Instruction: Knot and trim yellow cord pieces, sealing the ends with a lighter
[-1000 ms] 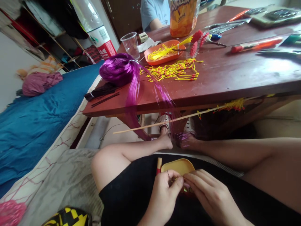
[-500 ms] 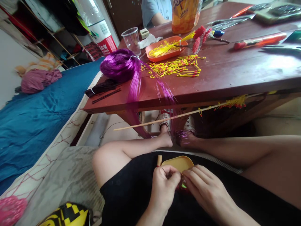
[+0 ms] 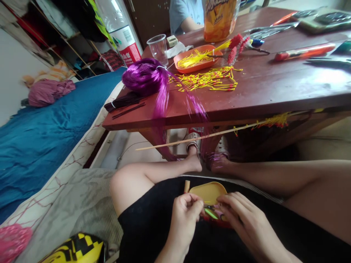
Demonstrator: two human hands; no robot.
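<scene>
Over my lap, my left hand [image 3: 185,215] is closed in a pinch, thumb against fingers. A thin dark piece seems to show at its fingertips, too small to name. My right hand [image 3: 245,215] is to the right, its fingertips together; anything between them is too small to make out. Between and beyond the hands lies a shallow yellow tray [image 3: 210,190]. In front of it, partly hidden by my fingers, is a bright green slender object [image 3: 211,213] among other small items. A short tan cylinder [image 3: 187,186] stands up just beyond my left hand.
A long thin stick [image 3: 175,143] with yellow strands runs along the near edge of the brown table [image 3: 255,95]. On the table are a purple fibre bundle [image 3: 142,76], yellow red-tipped strands [image 3: 211,80], an orange dish [image 3: 182,70], and a plastic cup [image 3: 158,49]. Another person's arm [image 3: 190,25] shows behind.
My hands have moved apart, the left one slightly leftward and the right one slightly rightward. More of the green object shows between them. The whole view has shifted a little.
</scene>
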